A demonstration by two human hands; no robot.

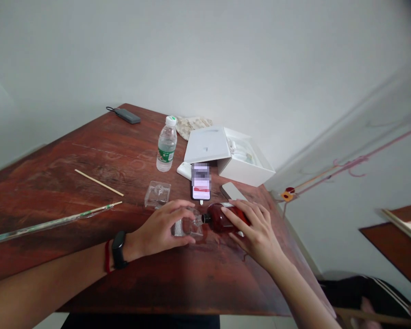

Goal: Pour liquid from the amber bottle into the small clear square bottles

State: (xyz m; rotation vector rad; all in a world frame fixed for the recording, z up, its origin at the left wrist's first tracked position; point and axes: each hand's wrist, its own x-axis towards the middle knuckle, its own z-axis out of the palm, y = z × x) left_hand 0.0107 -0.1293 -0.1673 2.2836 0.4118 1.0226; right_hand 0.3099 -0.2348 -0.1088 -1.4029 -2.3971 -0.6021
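My left hand [173,224] is closed around a small clear bottle [188,225] with a threaded neck. That neck is tilted to the right. My right hand [251,224] grips a reddish-brown bottle [221,217] from above, and this bottle lies nearly level. Its dark mouth meets the clear bottle's neck, and I cannot tell whether liquid passes between them. Behind my left hand, a square clear piece with a round knob [157,194] rests on the table. A phone [201,182] with a lit screen and a white plug at its lower end lies just beyond the bottles.
A water bottle [166,145] stands behind, near an open white box [245,169] with its lid [207,141]. At left lie a thin wooden stick [99,183] and a wrapped stick [55,223]. A grey device [127,115] sits at the table's [140,283] far corner.
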